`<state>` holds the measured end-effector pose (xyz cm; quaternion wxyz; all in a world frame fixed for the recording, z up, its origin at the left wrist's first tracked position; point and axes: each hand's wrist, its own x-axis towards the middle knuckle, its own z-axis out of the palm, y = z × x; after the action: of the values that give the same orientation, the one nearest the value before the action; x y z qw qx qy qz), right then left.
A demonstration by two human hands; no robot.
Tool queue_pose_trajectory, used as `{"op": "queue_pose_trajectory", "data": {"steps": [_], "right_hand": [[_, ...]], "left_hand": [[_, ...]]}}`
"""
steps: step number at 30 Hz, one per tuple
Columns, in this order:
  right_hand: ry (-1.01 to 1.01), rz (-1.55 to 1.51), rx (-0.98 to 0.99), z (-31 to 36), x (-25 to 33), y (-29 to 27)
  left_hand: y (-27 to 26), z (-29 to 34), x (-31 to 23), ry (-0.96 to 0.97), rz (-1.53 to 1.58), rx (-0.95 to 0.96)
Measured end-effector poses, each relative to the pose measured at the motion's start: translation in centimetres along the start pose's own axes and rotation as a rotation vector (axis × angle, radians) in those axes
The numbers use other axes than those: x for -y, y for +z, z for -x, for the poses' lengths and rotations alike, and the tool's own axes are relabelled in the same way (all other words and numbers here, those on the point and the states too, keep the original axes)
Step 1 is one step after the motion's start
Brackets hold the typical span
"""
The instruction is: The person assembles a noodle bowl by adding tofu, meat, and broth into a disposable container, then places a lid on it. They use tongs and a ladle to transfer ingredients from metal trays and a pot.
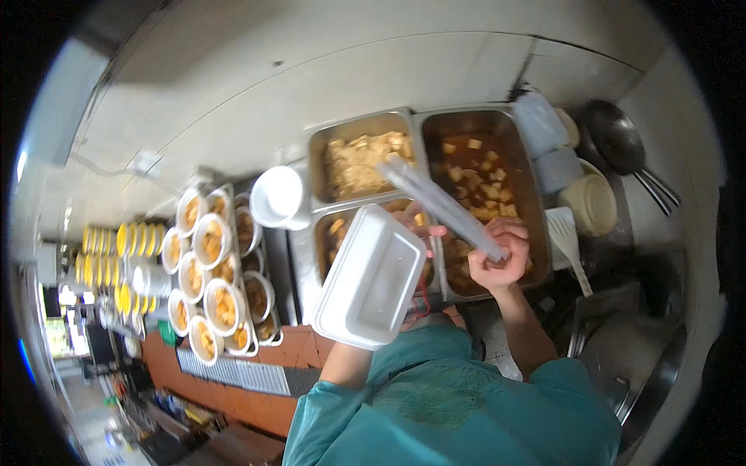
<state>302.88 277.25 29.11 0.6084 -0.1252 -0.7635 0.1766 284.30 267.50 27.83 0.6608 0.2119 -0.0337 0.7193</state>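
My left hand (436,232) grips a white rectangular food container (381,283), tilted, over the front left of the food trays. Most of that hand is hidden behind the container; only some fingertips show at its right edge. My right hand (503,255) is closed round the end of a long, pale, translucent flat thing (447,203), blurred, whose kind I cannot make out. It slants up and left across a deep metal tray (536,182) of brown broth with pale cubes. Beside that, another metal tray (317,151) holds pale chunks. A third tray lies partly hidden beneath the container.
Stacked white bowls of food (224,307) stand on the left, with yellow-rimmed bowls (134,239) beyond. A white tub (278,196) sits beside the trays. To the right are a white slotted turner (566,237), a cream container (594,203) and dark pans (614,136).
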Motion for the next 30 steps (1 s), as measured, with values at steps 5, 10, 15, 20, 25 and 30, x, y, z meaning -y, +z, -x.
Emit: {"op": "queue_pose_trajectory", "data": {"steps": [5,10,15,20,25,30], "right_hand": [[0.013,-0.337,0.101,1.8,1.7,3.3],[0.094,-0.177,0.451,1.2,1.7,1.5],[0.461,0.534,0.293,-2.3,-13.5,-7.0],[0.854,0.999,0.663,3.6,-31.3,-13.9],[0.830,1.127,0.811,9.6,-36.2,-13.6],[0.864,1.181,0.925,9.1,-36.4,-12.8]], "left_hand": [[1.5,4.4,-2.2,0.153,-0.109,-0.162],[1.9,9.4,-3.9,0.239,-0.129,-0.344],[2.2,14.1,-5.0,0.231,-0.106,-0.496],[3.0,19.4,-4.7,0.282,-0.033,-0.604],[4.1,25.2,-2.2,0.345,0.064,-0.711],[5.7,30.2,1.3,0.425,-0.014,-0.878]]}}
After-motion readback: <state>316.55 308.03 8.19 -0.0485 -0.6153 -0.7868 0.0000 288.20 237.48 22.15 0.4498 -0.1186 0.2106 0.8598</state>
